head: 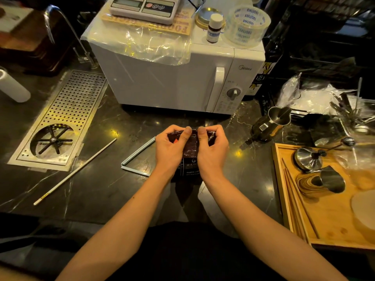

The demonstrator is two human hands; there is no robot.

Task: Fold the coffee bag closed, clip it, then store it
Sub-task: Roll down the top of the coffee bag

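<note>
A small dark coffee bag (190, 153) with white print stands on the black marble counter in front of me. My left hand (171, 148) grips its top left side and my right hand (212, 150) grips its top right side, both thumbs pressing on the folded-over top edge. Most of the bag is hidden behind my hands. A pale blue bag clip (138, 158), open in a V shape, lies on the counter just left of my left hand. A long white stick (75, 172) lies further left.
A white microwave (176, 78) stands right behind the bag, with a scale (145, 7), tape roll (246, 25) and small bottle (214, 27) on top. A perforated steel drip tray (60, 120) is at left. A steel pitcher (272, 124) and a wooden tray (284, 191) with utensils sit at right.
</note>
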